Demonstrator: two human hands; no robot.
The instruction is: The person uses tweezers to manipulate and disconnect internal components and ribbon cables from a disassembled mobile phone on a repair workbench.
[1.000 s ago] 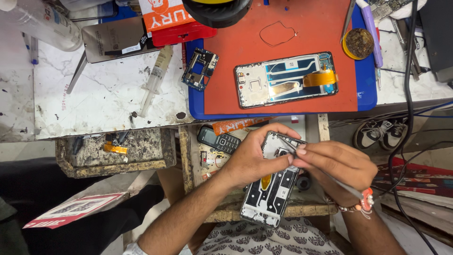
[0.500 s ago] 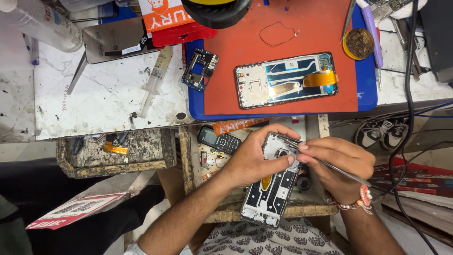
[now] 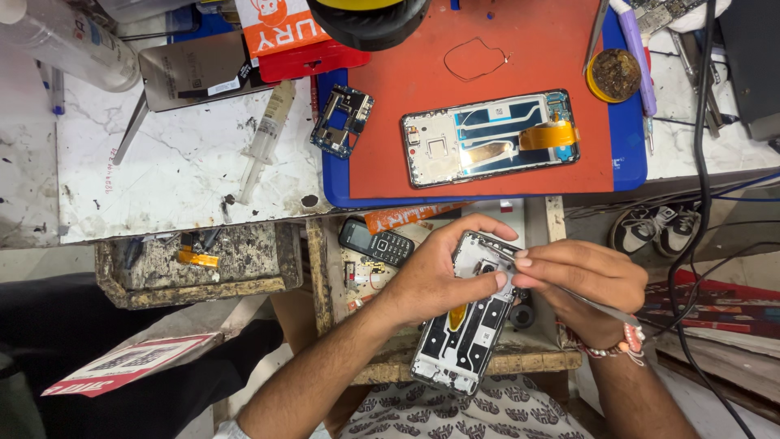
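here, the left hand (image 3: 435, 276) grips an opened phone frame (image 3: 465, 323) while the right hand (image 3: 581, 280) pinches tweezers (image 3: 601, 307).

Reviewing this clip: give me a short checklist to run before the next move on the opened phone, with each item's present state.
1. Left hand grips the opened phone frame firmly: ok, fingers wrap its upper part.
2. Right hand has the tweezers under control: ok, pinched between fingers.
3. Tweezer tip sits on the intended part near the camera cutout: cannot tell, fingers hide it.
4. Frame is supported from below: cannot tell; it is held over the open drawer.
5. Other phone lies flat on the red mat, away from the hands: ok.
6. Black cable stays off the right wrist: ok, it hangs to the side.
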